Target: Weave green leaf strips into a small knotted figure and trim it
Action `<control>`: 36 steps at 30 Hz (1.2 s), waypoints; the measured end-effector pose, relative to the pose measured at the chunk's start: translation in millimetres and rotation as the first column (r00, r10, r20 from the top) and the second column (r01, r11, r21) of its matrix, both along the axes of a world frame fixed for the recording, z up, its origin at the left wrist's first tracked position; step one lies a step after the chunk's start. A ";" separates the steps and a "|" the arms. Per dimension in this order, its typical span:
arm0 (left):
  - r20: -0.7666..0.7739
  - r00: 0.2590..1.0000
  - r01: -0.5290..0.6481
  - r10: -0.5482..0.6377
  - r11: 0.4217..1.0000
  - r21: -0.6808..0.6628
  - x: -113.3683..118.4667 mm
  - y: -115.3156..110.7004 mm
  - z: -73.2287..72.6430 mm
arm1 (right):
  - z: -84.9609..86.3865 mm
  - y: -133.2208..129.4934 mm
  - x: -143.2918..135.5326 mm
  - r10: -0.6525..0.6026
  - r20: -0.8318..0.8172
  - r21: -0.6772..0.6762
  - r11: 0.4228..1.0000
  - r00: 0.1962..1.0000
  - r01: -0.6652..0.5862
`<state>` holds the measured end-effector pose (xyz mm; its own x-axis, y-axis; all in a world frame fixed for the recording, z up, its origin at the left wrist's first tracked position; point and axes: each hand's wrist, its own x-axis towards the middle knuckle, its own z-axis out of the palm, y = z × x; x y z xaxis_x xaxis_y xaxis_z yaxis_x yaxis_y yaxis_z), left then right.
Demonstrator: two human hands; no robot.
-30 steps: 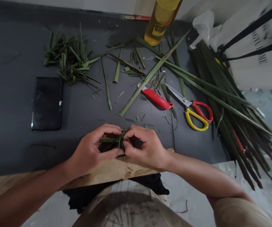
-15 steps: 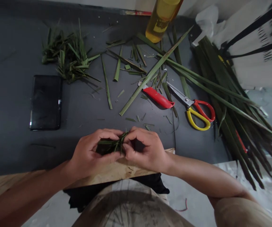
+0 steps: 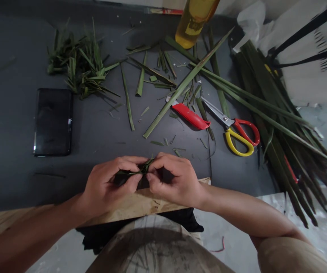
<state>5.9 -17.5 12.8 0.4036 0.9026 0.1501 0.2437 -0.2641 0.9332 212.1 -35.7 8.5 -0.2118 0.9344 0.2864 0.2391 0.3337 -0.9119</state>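
Note:
Between my hands is a small bundle of green leaf strips (image 3: 145,167), held over the near edge of the table. My left hand (image 3: 110,182) pinches its left side between thumb and forefinger. On the other side my right hand (image 3: 175,178) grips the bundle, thumb and forefinger bent around it. The fingers hide much of it, so how the strips are folded does not show. Small leaf scraps (image 3: 157,143) lie just beyond my hands.
A red-handled knife (image 3: 191,116) and red-and-yellow scissors (image 3: 228,123) lie ahead, among cut leaf strips. Folded leaf pieces (image 3: 85,64) and a black phone (image 3: 53,122) are at left. An amber bottle (image 3: 193,26) stands at the back; long leaves (image 3: 277,132) are piled at right.
My left thumb and fingers have closed closer together on the bundle, and less of the leaf shows between them. My right hand has stayed nearly still. The view has shifted slightly.

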 end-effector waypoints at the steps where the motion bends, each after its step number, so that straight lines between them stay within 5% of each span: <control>1: -0.009 1.000 0.005 -0.005 1.000 0.001 -0.2 -0.1 -0.1 | 0.0 0.3 0.1 0.001 0.006 0.001 1.000 1.000 -0.001; 16: -0.035 0.999 -0.029 0.027 0.998 -0.052 -1.8 -0.5 1.4 | 7.0 2.8 5.1 -0.028 0.072 -0.124 0.992 0.997 0.037; 22: 0.027 0.998 -0.048 0.058 0.959 -0.279 -1.4 2.3 1.8 | 6.8 5.1 6.8 -0.063 0.091 -0.056 0.996 0.994 0.068; 30: -0.009 0.999 -0.047 0.046 0.953 -0.299 0.8 4.6 0.8 | 0.1 7.5 4.3 -0.057 0.129 0.037 0.998 0.990 0.053; 36: 0.022 0.996 -0.064 0.082 0.893 -0.445 1.8 6.5 -0.8 | -1.1 8.0 6.1 -0.032 0.137 0.113 0.994 0.990 0.016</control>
